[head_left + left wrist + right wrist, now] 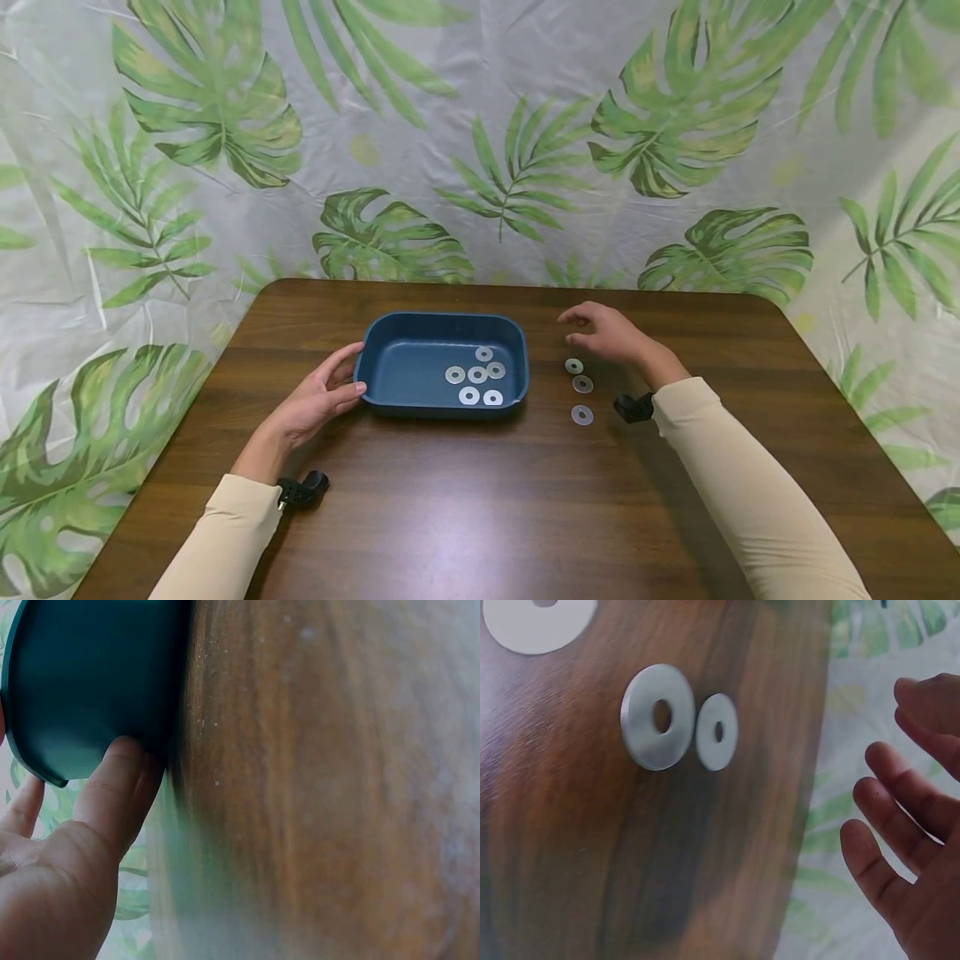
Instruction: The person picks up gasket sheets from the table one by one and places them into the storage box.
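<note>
A dark blue tray (408, 411) stands on the table with several flat metal washers (454, 375) in its right half. My left hand (318, 398) is at the tray's left end, its thumb and fingers touching the wall and rim. In the left wrist view, straight fingers (112, 784) rest against the outer wall. Right of the tray, three more washers lie in a loose column: a far one (573, 366), a middle one (582, 384) and a near one (582, 415). My right hand (609, 333) hovers just beyond them, fingers loosely bent around nothing.
The brown wooden table (450, 500) has rounded far corners. Behind it hangs a pale curtain (525, 150) printed with green leaves. Each wrist wears a black strap device, seen at the left wrist (303, 490) and the right wrist (633, 407).
</note>
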The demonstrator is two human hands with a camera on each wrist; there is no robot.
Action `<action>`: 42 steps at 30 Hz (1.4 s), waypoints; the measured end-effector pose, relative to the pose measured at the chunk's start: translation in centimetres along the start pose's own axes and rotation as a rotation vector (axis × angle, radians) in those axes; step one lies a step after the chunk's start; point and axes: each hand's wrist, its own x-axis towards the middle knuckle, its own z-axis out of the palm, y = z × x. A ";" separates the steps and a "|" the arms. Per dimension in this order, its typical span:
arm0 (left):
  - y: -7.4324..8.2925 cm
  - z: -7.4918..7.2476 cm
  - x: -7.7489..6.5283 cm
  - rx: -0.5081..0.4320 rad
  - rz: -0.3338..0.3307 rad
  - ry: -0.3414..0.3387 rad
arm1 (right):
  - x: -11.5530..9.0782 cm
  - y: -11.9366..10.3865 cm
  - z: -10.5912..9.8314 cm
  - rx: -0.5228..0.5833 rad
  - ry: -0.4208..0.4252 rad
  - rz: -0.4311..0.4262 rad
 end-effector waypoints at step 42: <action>0.2 0.1 -0.2 -0.001 -0.011 0.003 | -4.9 2.8 4.4 -0.255 0.072 -0.057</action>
